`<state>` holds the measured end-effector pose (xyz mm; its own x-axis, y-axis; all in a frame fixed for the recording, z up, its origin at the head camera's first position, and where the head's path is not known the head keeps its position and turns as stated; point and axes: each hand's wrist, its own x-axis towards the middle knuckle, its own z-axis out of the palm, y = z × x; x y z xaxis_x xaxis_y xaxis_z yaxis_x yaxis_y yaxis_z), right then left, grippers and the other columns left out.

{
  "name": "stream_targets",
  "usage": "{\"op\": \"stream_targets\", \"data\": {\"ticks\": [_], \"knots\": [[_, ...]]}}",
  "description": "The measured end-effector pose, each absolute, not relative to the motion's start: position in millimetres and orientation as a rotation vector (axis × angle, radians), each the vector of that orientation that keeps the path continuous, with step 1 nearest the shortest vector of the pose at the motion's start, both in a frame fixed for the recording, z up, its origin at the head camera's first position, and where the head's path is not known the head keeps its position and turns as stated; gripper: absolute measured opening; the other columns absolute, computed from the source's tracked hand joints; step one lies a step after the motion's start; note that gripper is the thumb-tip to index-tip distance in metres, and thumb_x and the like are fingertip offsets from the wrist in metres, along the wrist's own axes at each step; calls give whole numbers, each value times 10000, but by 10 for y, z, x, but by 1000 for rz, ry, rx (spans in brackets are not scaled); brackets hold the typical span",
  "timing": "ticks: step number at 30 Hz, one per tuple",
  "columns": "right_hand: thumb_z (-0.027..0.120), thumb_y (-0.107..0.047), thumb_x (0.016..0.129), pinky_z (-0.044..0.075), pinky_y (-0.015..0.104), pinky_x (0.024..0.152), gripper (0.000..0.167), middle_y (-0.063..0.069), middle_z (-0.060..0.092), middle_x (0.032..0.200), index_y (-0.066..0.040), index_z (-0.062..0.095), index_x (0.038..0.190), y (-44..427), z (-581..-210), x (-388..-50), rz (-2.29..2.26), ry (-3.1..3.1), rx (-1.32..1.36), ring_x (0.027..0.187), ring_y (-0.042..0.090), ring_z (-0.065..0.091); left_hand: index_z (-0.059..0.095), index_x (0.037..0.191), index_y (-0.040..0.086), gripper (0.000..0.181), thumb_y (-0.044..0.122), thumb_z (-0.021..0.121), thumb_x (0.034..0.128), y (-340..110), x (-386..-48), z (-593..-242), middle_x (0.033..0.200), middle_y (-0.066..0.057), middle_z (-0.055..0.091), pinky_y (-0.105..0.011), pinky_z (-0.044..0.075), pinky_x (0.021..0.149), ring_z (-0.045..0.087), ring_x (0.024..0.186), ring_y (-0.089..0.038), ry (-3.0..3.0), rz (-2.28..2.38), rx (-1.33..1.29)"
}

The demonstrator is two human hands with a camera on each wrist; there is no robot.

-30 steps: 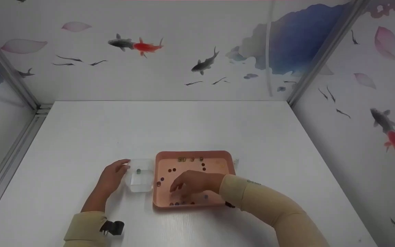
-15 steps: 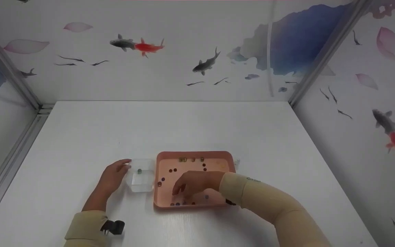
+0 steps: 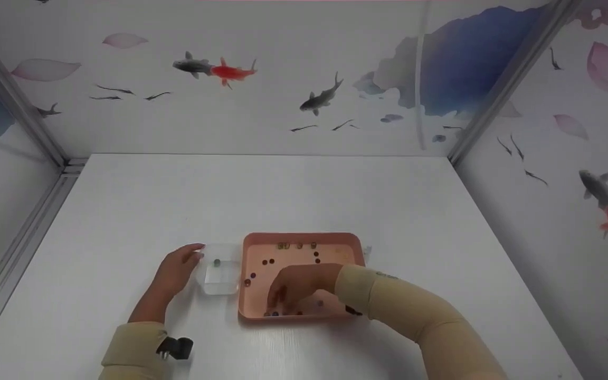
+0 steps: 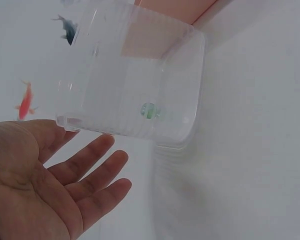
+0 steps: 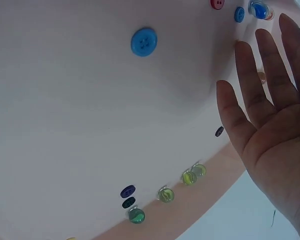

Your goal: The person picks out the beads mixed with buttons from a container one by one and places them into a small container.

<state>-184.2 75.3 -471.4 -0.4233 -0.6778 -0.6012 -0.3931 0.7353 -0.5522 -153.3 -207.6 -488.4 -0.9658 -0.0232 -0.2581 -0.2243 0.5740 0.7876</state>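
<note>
My left hand has its fingertips against the side of a clear plastic box. In the left wrist view its fingers look nearly straight along the box wall. One green marble lies inside the box. My right hand reaches down into a pink tray, fingers pointing at its near edge. In the right wrist view the fingers are extended beside a blue marble and a small blue button. Nothing shows in their grasp; the thumb is hidden.
A large blue button and a red button lie in the tray. Yellow-green marbles and a green marble line its far side. Dark buttons are scattered about. Patterned walls surround the white table.
My right hand has moved slightly toward the tray's near edge, its fingers lower. The left hand stays at the box. The head view has shifted a little.
</note>
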Motion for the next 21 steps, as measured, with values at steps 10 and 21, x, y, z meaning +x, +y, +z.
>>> {"op": "stream_targets", "data": {"ticks": [10,21], "knots": [[657,27,842,502,214,741,363,-131,667,911,-266,742,1040,724,-4742,-1827,-443,2037,-838,809,66,566,438,1419,10,422,206,427,1045,-2061,-1510,-4854,1440,-261,431,-568,296,1113,329,1375,-433,2583,1348,-193],[654,32,851,506,192,728,354,-139,661,880,-251,737,1045,683,-4764,-1773,-386,2102,-900,778,42,556,433,1426,33,425,222,425,1046,-2068,-1517,-4894,1434,-257,441,-576,307,1103,344,1366,-435,2587,1337,-209]]}}
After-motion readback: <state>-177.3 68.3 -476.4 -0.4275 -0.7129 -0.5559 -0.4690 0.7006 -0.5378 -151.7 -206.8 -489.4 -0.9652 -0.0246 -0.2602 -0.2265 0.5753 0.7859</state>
